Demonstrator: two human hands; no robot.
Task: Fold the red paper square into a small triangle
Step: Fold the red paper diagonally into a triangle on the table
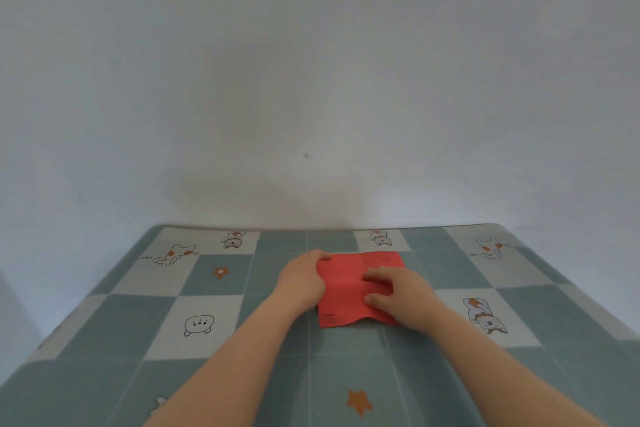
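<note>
On the left there is a green and white checked cloth with little cartoon cats and orange stars (221, 272) covering the table. It runs from the near edge up to the pale wall (311, 80) at the back.

Next comes the left hand (303, 279). It lies on the left edge of the flat red paper square (346, 288). Its fingers curl at the top left corner of the paper, but I cannot tell if they pinch the corner or only press on it.

The red paper sits in the middle of the table, closer to the far edge, between the two hands. It lies flat on the cloth. Its sides run straight, one pair pointing away to the wall and one pair going across. It looks about as wide as it is long, so it has no real long side yet. The near edge bumps up a little in the middle.

Then comes the right hand (398, 295). It rests flat on the right half of the paper, fingers spread and pointing left, pressing down and holding nothing.

What could go wrong? The cloth looks smooth, so the paper might slide when a corner is lifted. Then the corners would not meet, and the fold would come out crooked. The bump at the near edge could also make a wrinkle if it gets pressed.
</note>
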